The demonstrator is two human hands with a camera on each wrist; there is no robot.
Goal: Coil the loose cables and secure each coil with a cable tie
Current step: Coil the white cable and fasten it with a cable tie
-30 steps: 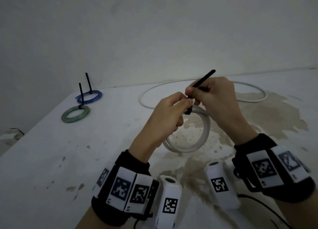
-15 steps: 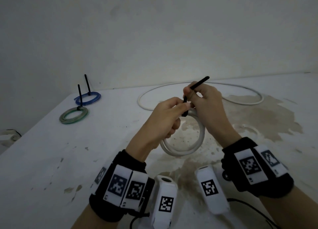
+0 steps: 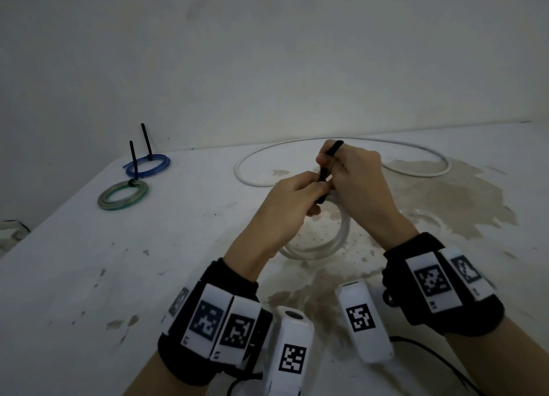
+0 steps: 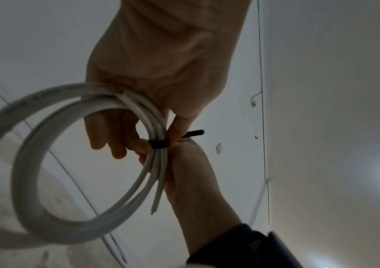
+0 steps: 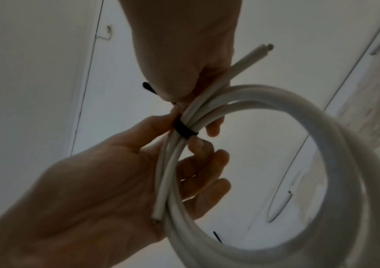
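A: Head view: where is the white coil [image 3: 323,244]?

B: Held above the stained tabletop [image 3: 89,276], between both hands. The left hand [image 3: 285,205] pinches the coil where the black cable tie [image 3: 325,172] wraps it; the right hand [image 3: 356,181] has its grip clenched on the tie's tail.

A: Anything else around the coil?

B: Behind it, 1 loose white cable [image 3: 416,169]. Far to its left, a green coil [image 3: 123,195] and a blue coil [image 3: 148,165], each tied.

A: Left wrist view?

B: The tie band [image 4: 158,144] circles the coil's strands [image 4: 46,181].

A: Right wrist view?

B: Same band [image 5: 184,130], with 1 cut cable end [image 5: 157,208] over the left palm.
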